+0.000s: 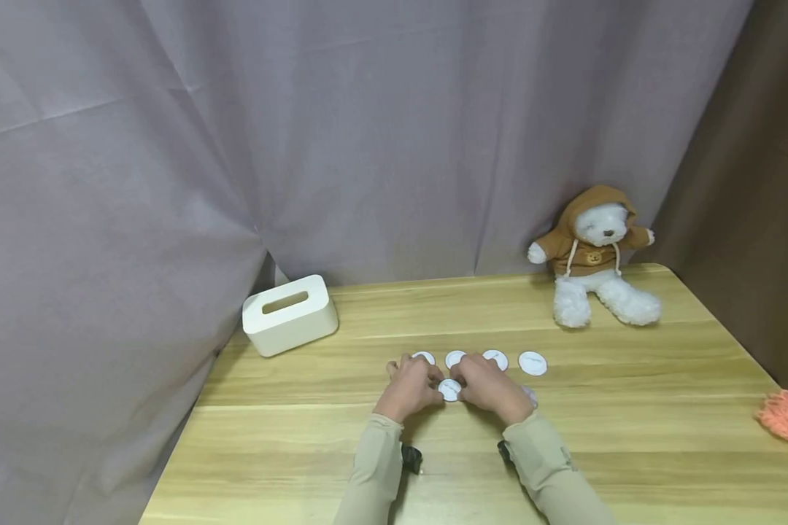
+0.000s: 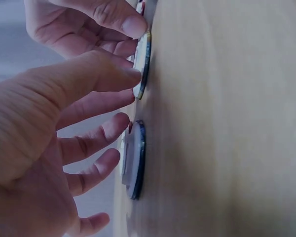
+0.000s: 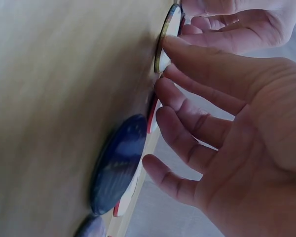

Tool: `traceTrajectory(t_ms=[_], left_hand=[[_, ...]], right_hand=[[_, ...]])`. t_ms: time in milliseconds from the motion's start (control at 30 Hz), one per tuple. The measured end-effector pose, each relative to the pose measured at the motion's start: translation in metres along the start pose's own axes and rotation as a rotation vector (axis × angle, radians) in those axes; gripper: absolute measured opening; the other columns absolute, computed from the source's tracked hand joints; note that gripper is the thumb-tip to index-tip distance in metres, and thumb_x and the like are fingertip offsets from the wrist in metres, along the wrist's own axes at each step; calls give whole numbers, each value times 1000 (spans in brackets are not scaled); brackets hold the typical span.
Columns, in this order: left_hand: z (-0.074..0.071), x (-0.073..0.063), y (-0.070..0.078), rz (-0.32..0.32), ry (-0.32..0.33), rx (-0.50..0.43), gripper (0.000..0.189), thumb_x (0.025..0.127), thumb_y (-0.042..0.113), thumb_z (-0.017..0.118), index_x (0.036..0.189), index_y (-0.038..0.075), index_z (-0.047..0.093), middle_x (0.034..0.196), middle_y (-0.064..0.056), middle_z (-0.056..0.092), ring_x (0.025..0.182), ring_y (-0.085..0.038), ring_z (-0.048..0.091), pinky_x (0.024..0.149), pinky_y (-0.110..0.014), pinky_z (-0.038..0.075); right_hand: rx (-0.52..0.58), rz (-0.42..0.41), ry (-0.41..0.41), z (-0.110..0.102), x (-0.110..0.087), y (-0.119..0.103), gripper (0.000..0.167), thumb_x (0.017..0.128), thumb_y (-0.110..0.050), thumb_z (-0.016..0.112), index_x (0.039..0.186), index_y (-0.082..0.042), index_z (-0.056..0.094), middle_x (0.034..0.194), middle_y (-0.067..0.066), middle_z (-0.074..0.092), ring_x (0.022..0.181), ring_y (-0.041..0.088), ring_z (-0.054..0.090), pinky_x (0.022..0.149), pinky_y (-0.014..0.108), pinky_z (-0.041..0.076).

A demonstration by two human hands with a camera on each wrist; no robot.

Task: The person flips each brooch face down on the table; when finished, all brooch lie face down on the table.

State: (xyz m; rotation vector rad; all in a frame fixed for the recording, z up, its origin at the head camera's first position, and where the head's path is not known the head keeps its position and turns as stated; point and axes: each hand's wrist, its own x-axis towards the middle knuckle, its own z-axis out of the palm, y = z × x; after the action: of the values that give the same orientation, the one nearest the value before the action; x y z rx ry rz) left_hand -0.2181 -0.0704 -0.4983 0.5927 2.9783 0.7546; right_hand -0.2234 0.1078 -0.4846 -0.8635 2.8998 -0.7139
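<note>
Between the two hands is a thin round disc with a white top bearing faint markings. My left hand pinches its left edge with thumb and finger; the other fingers are spread in the left wrist view. From the opposite side my right hand pinches the same disc, thumb on its rim. Beneath the left fingers lies another disc with a dark rim. Below the right fingers, in the right wrist view, is a glossy dark blue disc. Part of a disc shows beside the right wrist.
Behind the hands several white discs form a row, the rightmost disc fully visible. A white tissue box stands at the back left. A teddy bear in a brown hoodie sits at the back right. Coral yarn lies at the right edge.
</note>
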Motion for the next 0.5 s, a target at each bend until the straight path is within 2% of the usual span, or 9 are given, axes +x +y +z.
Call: traceTrajectory(t_ms=[133,267,300,367,500], left_hand=[[-1,1,1,-14,-1,-29,22,70,19,88,91,15,80,92,3,67,90,-20,50,91,-55,31],[-2,2,4,-10,6,-55,22,74,21,86,94,16,79,94,4,70,88,-16,50,84,-45,30],[-2,2,4,-5,7,-64,22,75,21,85,95,15,79,94,4,70,87,-15,50,84,-44,30],[-2,3,6,3,4,-78,23,77,21,84,99,15,78,96,4,71,88,-14,50,85,-44,31],[-1,5,10,18,3,-110,26,80,18,81,105,13,77,99,4,74,97,-17,54,93,-51,34]], right_hand=[[8,16,16,-1,-2,4,30,74,1,77,63,-15,54,58,-8,38,59,13,39,57,33,33],[13,5,77,-5,-6,9,11,80,-2,74,77,-10,67,66,-6,52,67,15,50,63,38,43],[20,0,95,-5,-7,10,6,81,-3,74,82,-8,71,70,-5,57,70,17,54,67,42,45],[38,2,121,-7,-9,12,9,84,-5,74,92,-6,74,79,-2,65,78,21,60,75,47,47],[62,13,135,-9,-12,17,9,87,-6,74,96,-3,74,85,1,69,84,25,63,80,50,49]])
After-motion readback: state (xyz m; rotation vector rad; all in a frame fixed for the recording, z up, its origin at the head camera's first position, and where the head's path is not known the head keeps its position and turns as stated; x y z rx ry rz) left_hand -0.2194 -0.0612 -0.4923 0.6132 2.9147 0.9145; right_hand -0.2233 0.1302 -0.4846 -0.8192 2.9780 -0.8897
